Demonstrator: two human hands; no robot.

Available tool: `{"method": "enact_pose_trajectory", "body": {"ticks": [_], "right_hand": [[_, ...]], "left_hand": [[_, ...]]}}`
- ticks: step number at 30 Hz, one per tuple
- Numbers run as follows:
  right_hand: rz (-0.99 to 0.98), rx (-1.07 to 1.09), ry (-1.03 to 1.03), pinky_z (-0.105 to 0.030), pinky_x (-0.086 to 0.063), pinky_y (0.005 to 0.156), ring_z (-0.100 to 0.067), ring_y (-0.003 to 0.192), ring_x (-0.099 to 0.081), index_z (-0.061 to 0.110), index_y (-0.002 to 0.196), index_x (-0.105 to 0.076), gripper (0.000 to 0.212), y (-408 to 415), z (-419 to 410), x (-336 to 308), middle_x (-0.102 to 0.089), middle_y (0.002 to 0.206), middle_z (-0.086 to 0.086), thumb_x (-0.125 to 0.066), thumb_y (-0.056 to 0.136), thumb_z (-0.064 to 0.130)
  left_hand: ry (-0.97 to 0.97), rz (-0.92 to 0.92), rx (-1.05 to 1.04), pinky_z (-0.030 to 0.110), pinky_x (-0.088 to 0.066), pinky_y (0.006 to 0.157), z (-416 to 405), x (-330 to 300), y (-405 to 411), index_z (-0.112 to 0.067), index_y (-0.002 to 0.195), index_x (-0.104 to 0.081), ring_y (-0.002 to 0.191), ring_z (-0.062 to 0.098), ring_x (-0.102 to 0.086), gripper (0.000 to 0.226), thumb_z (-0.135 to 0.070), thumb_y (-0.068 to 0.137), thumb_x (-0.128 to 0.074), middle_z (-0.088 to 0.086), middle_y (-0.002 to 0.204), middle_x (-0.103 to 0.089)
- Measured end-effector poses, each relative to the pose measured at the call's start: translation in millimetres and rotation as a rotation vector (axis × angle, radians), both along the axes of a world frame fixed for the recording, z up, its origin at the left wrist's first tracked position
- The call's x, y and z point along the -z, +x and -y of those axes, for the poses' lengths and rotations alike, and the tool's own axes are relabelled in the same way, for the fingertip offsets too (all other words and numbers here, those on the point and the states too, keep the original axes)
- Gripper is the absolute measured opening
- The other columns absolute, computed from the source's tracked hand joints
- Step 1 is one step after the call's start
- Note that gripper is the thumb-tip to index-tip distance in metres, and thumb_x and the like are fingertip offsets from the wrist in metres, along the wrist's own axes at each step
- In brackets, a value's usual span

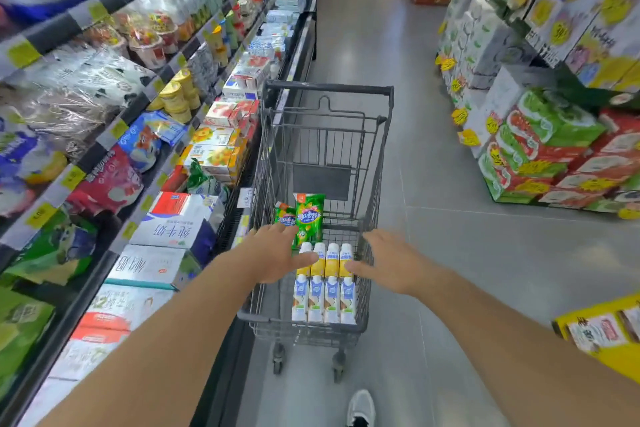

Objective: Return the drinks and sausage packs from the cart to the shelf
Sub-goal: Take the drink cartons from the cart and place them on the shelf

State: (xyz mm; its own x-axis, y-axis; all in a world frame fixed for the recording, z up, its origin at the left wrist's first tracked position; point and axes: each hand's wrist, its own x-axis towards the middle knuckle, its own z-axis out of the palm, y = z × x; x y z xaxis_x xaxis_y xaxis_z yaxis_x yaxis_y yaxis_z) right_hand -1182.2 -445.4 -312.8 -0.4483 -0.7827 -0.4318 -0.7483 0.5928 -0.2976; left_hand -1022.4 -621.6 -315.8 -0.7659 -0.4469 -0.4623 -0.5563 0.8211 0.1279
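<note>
A grey wire shopping cart (327,90) stands in the aisle beside the chilled shelf (104,135) on the left. In its basket lie two green sausage packs (309,215), a row of several yellow drink bottles (332,262) and, nearer me, a row of several white and blue drink cartons (323,300). My left hand (277,253) hovers over the left side of the basket, fingers spread, its thumb over the yellow bottles. On the right side, my right hand (389,262) is open with fingertips close to the yellow bottles. Neither hand holds anything.
The left shelf holds milk boxes (173,225), yoghurt cups and bagged goods on several levels. Stacked gift boxes (554,149) line the right side of the aisle. A yellow box (602,333) juts in at lower right. My shoe (361,407) is behind the cart.
</note>
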Motion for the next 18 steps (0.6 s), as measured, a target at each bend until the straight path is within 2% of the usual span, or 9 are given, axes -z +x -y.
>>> {"method": "enact_pose_trajectory", "body": {"ticks": [4, 8, 13, 18], "right_hand": [[0.027, -0.031, 0.015, -0.04, -0.04, 0.104, -0.028, 0.129, -0.046, 0.013, 0.135, -0.047, 0.064, -29.8, 43.1, 54.5, -0.052, 0.136, -0.007, -0.052, 0.092, 0.06], [0.039, -0.026, 0.022, -0.041, -0.048, 0.092, -0.03, 0.113, -0.057, 0.012, 0.118, -0.057, 0.039, -38.8, 76.8, 117.6, -0.061, 0.118, -0.009, -0.056, 0.093, 0.042], [0.104, 0.066, 0.108, -0.039, -0.047, 0.093, -0.031, 0.115, -0.056, 0.009, 0.119, -0.057, 0.031, -49.1, 101.7, 212.4, -0.059, 0.121, -0.012, -0.059, 0.093, 0.026], [0.156, 0.227, 0.214, -0.04, -0.053, 0.09, -0.035, 0.111, -0.061, 0.005, 0.117, -0.058, 0.027, -52.0, 118.3, 310.6, -0.06, 0.118, -0.016, -0.062, 0.091, 0.013]], "left_hand": [[0.082, 0.034, -0.083, 0.048, -0.023, 0.118, 21.4, 43.0, -32.9, -0.016, 0.156, -0.016, 0.146, 0.03, -0.023, 0.091, -0.074, 0.088, -0.031, 0.01, 0.16, -0.023], [0.23, 0.068, -0.132, 0.045, -0.029, 0.114, 34.5, 106.5, -59.9, -0.013, 0.155, -0.016, 0.145, 0.029, -0.026, 0.088, -0.07, 0.091, -0.034, 0.011, 0.159, -0.025], [0.376, 0.127, -0.209, 0.047, -0.037, 0.109, 58.4, 215.3, -81.6, -0.014, 0.152, -0.024, 0.138, 0.031, -0.036, 0.084, -0.068, 0.09, -0.042, 0.012, 0.154, -0.033], [0.47, 0.112, -0.406, 0.039, -0.047, 0.098, 81.2, 318.3, -88.6, -0.014, 0.145, -0.04, 0.123, 0.029, -0.052, 0.066, -0.049, 0.092, -0.058, 0.009, 0.143, -0.048]]}}
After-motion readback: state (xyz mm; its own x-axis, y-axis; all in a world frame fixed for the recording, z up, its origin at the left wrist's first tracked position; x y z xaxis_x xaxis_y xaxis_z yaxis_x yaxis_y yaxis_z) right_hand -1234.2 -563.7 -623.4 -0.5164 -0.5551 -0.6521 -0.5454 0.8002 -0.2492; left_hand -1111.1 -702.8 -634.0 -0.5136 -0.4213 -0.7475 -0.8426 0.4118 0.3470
